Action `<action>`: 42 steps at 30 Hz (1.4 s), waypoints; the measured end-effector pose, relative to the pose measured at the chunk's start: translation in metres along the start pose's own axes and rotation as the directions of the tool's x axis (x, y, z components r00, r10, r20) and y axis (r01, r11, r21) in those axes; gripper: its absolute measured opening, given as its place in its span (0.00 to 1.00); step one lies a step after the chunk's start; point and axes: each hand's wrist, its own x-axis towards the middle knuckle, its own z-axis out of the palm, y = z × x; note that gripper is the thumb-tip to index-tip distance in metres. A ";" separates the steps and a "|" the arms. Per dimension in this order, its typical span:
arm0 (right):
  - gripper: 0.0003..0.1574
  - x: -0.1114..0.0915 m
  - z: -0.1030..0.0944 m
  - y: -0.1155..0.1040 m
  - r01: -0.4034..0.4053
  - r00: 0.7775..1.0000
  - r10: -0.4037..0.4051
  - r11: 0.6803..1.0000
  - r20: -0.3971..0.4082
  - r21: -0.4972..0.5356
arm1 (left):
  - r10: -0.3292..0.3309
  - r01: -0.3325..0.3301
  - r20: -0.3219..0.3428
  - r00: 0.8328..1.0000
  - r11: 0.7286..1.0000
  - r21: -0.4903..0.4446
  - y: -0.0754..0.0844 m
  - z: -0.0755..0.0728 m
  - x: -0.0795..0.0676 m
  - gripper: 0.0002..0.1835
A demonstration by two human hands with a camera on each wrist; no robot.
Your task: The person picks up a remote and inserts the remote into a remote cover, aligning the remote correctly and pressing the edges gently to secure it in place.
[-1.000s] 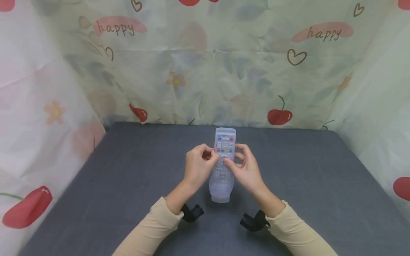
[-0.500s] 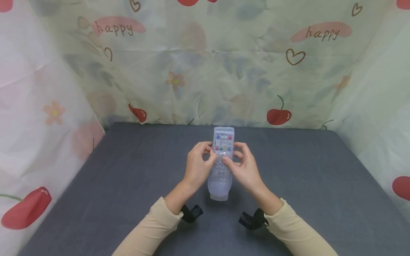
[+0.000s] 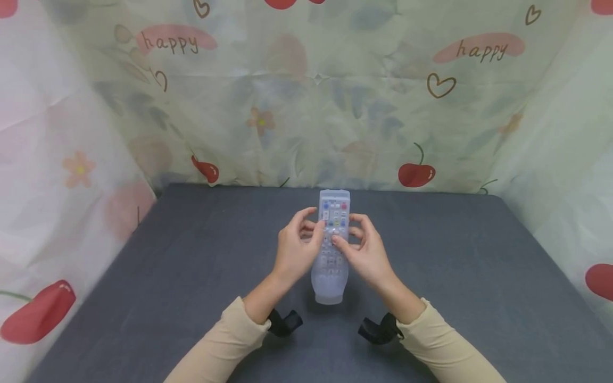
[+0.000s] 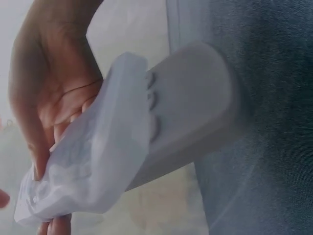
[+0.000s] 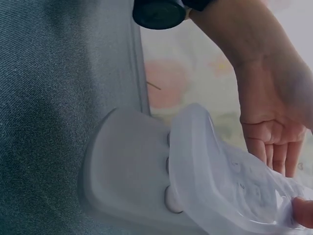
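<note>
A pale grey remote control point(image 4: 195, 93) stands out of a translucent soft remote control cover point(image 3: 329, 284), which is over its button end. In both wrist views the cover's loose lower end gapes away from the bare grey body. My left hand point(image 3: 298, 247) holds the cover's left edge, thumb at the front and fingers curled behind. From the right, my right hand point(image 3: 370, 252) grips the cover and remote, its thumb pressed on the front near the middle buttons. In the right wrist view the left hand's fingertips are hidden behind the cover.
The remote is held above a dark grey cloth-covered table point(image 3: 215, 244). Patterned curtains point(image 3: 316, 106) enclose the back and both sides. A black wrist mount point(image 3: 286, 323) hangs below the left wrist, and another wrist mount point(image 3: 380, 330) below the right.
My left thumb has slid a little up the cover's left edge, and the left index finger has spread away from it. The right hand keeps its grip; the remote shifts only slightly.
</note>
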 end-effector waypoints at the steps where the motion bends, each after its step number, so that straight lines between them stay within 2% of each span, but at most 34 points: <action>1: 0.29 0.000 0.000 0.000 0.003 1.000 -0.003 1.000 0.007 0.002 | -0.022 0.022 0.005 1.000 1.000 0.002 0.001 0.000 0.001 0.21; 7: 0.29 -0.002 -0.001 0.001 0.031 0.997 -0.032 0.999 0.066 0.004 | -0.142 0.143 0.057 0.988 0.990 -0.015 0.001 -0.003 0.007 0.17; 12: 0.30 -0.001 -0.002 0.002 0.046 0.992 -0.044 0.999 0.117 -0.008 | -0.156 0.158 0.052 0.986 0.986 -0.049 -0.002 -0.004 0.008 0.14; 20: 0.33 0.000 -0.009 0.000 0.012 0.978 0.008 0.996 0.211 -0.092 | -0.154 0.159 0.074 0.985 0.985 -0.068 -0.004 -0.006 0.008 0.13; 23: 0.29 0.002 -0.013 -0.003 0.057 0.980 -0.032 0.991 0.195 -0.124 | -0.154 0.161 0.075 0.985 0.983 -0.089 -0.005 -0.006 0.008 0.13; 27: 0.22 0.005 -0.018 -0.009 0.137 0.988 -0.122 0.974 0.093 -0.179 | -0.160 0.170 0.091 0.983 0.979 -0.111 -0.008 -0.005 0.009 0.14; 31: 0.17 0.008 -0.018 -0.012 0.198 0.980 -0.200 0.942 0.017 -0.270 | -0.157 0.170 0.117 0.981 0.978 -0.119 -0.009 -0.003 0.008 0.14; 35: 0.11 0.009 -0.016 -0.009 0.254 0.958 -0.284 0.896 -0.030 -0.364 | -0.154 0.169 0.117 0.981 0.978 -0.125 -0.008 -0.003 0.007 0.14; 39: 0.07 0.009 -0.012 -0.007 0.320 0.924 -0.379 0.837 -0.049 -0.443 | -0.157 0.171 0.105 0.982 0.976 -0.138 -0.006 -0.003 0.006 0.14; 42: 0.06 0.010 -0.010 -0.007 0.386 0.886 -0.463 0.766 -0.026 -0.514 | -0.184 0.196 0.085 0.979 0.966 -0.171 -0.005 -0.003 0.005 0.14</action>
